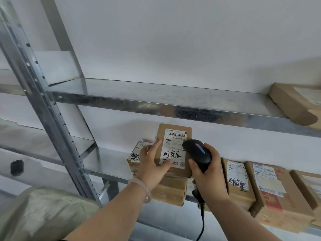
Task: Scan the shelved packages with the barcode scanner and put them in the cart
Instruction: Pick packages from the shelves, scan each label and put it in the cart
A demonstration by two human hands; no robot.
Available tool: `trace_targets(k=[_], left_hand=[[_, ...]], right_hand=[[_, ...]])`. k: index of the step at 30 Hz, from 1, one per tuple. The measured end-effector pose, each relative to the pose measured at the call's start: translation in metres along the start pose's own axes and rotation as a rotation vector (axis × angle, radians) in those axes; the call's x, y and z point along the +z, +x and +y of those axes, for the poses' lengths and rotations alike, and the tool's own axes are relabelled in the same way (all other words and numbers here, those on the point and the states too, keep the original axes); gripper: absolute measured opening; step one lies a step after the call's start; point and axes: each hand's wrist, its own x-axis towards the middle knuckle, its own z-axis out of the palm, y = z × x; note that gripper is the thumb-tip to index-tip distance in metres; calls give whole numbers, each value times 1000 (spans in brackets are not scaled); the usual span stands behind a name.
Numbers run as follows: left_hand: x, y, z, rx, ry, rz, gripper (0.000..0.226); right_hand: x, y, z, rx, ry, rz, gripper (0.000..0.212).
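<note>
My left hand [152,164] holds a small brown cardboard package [174,136] tilted up, its white label with a barcode and black handwriting facing me. My right hand [208,178] grips a black barcode scanner [197,153] whose head sits right over the label's right edge; its cable [202,221] hangs down. The package is above a stack of brown boxes [170,190] on the middle metal shelf [107,160]. More labelled packages [238,180] lie on the same shelf to the right. The cart is not in view.
An upper metal shelf [156,100] carries one brown package [295,103] at the far right. A perforated steel upright [52,119] stands at the left. A small black object [16,166] lies on the left shelf. A pale bundle [43,214] fills the bottom left.
</note>
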Motion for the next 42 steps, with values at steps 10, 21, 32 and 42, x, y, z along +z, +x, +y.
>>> trace_targets(k=[10, 21, 32, 42], left_hand=[[-62, -60, 4, 120, -112, 134, 63], [-133, -126, -43, 46, -182, 384, 63], [-160, -162, -52, 2, -42, 503, 62], [-164, -167, -54, -2, -7, 513, 62]], right_hand=[[17, -50, -45, -200, 36, -84, 62], [64, -98, -97, -311, 63, -359, 57], [99, -131, -116, -282, 128, -461, 55], [103, -134, -122, -243, 142, -493, 52]])
